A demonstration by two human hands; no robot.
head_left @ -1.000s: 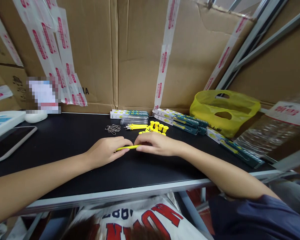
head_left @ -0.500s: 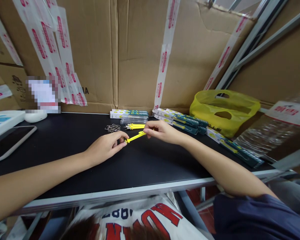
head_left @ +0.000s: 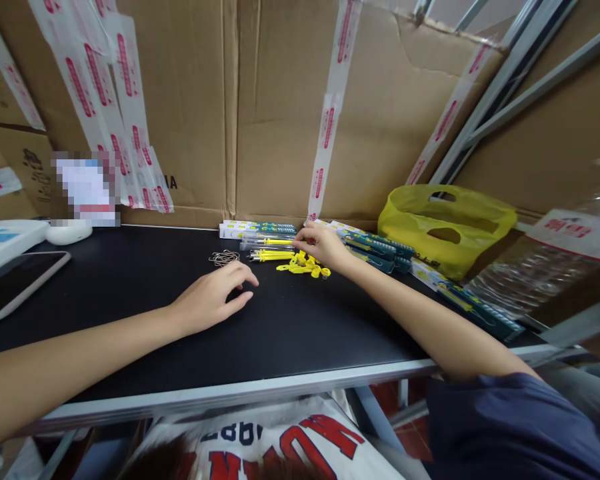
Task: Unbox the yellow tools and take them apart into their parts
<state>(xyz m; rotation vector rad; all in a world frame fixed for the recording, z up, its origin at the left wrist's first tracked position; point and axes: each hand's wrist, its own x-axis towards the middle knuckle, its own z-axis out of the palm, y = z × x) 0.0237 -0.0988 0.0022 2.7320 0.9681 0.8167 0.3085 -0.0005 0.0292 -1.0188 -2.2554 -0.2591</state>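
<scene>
Yellow stick point(head_left: 276, 241), end in right hand point(head_left: 324, 245), among clear plastic tubes point(head_left: 249, 244)

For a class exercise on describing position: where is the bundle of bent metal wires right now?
In the head view, the wire bundle lies left of centre on the black tabletop, just beyond the left hand and left of the yellow rods.

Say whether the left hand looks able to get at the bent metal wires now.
Likely yes: the left hand looks empty and open, and the bent metal wires lie just beyond it, with nothing visible in between.
</scene>
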